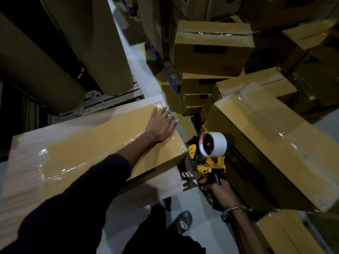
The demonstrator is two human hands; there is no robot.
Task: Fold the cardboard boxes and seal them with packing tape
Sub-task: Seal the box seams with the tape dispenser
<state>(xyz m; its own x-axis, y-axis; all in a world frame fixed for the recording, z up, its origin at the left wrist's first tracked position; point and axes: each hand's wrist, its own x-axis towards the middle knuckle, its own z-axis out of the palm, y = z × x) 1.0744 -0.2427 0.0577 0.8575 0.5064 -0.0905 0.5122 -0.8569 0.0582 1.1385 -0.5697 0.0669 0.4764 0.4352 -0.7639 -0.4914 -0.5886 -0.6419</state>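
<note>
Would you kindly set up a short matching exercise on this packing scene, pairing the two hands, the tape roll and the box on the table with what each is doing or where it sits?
Things:
1. left hand
2. right hand
3. tape roll
4. box on the table

States:
A. grips the dispenser's black handle
B. lies flat under shiny clear tape
C. presses flat on the box top near its far corner
D. sits white on the yellow dispenser

Pairs: 1-C, 2-A, 3-D, 4-B

Print on the far boxes (220, 17) — too dim to read
</note>
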